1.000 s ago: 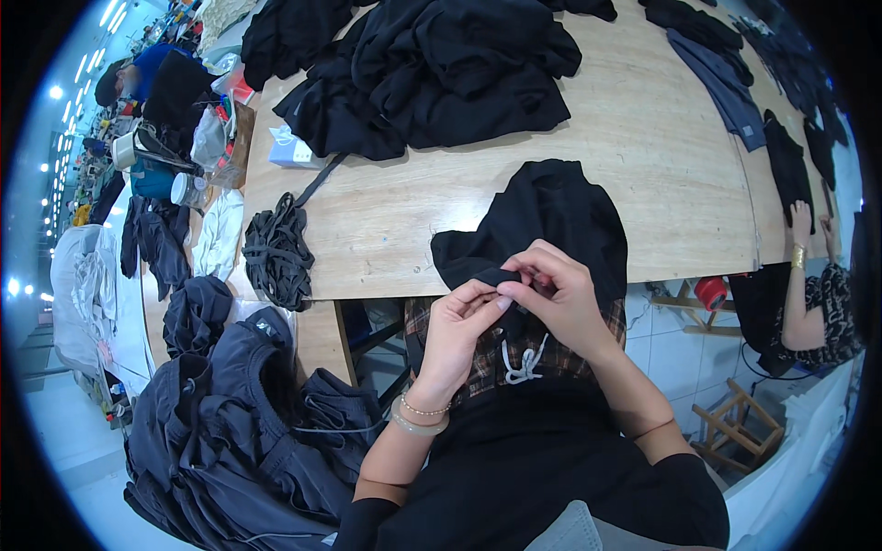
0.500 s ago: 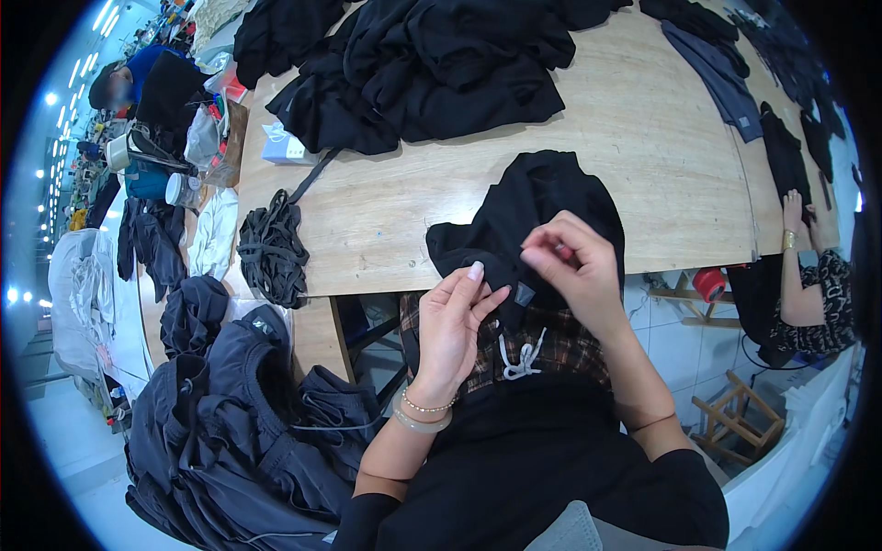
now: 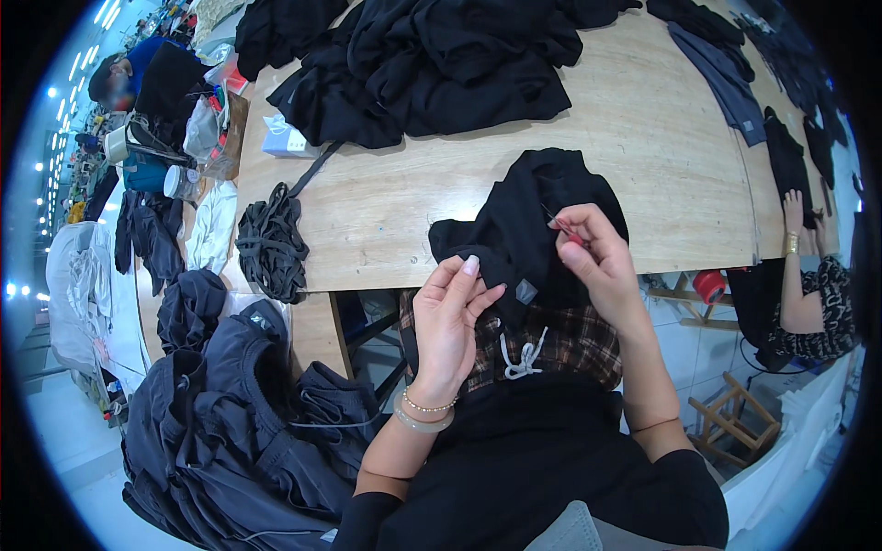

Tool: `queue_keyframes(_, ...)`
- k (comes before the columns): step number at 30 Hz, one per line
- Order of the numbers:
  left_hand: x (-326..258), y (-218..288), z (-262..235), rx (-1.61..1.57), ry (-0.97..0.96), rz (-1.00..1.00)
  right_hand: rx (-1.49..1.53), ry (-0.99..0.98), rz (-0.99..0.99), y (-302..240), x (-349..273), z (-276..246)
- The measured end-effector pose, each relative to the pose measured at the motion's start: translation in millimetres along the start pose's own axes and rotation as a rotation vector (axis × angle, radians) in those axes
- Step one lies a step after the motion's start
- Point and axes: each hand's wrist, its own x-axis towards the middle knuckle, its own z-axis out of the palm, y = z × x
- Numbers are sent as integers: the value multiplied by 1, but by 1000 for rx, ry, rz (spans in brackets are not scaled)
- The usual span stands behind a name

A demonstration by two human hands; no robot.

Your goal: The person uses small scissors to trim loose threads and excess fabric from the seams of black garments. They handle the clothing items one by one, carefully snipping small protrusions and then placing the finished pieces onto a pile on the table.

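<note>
A black garment (image 3: pixel 542 220) lies at the table's front edge and hangs over it toward my lap. My left hand (image 3: pixel 450 308) pinches its fabric between thumb and fingers, beside a small grey square label (image 3: pixel 525 291). Above the garment's right part is my right hand (image 3: pixel 597 262), its fingers closed around a small red-handled tool (image 3: pixel 576 239) with a thin dark tip pointing up and left. Most of that tool is hidden in the fingers, so its exact kind does not show.
A large heap of black garments (image 3: pixel 432 73) covers the table's far side. Left of my hands lie a bundle of dark straps (image 3: pixel 273 243) and a tissue box (image 3: pixel 285 138). Dark clothes (image 3: pixel 220 413) pile up at lower left. Another person's arm (image 3: pixel 797 285) is at far right, near a wooden stool (image 3: pixel 735 418).
My right hand has moved slightly right and turned, bringing the red-handled tool into clearer view. My left hand keeps its pinch on the garment, and the grey label shows more fully.
</note>
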Motion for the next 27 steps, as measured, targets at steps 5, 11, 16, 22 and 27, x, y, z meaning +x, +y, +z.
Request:
queue_keyframes(5, 1, 0, 1, 60, -18, 16, -567, -46, -324, -6, 4, -13)
queue_keyframes(11, 0, 6, 10, 133, 29, -2, -648, -57, -408, -9, 7, -4)
queue_keyframes(16, 0, 6, 10, 124, 16, -2, -665, -77, -435, -6, 10, 1)
queue_keyframes(22, -1, 4, 9, 121, 15, 8, -667, -108, -456, -6, 11, -1)
queue_keyframes(27, -1, 1, 14, 126, 65, 66, -350, -53, -248, -7, 8, 14)
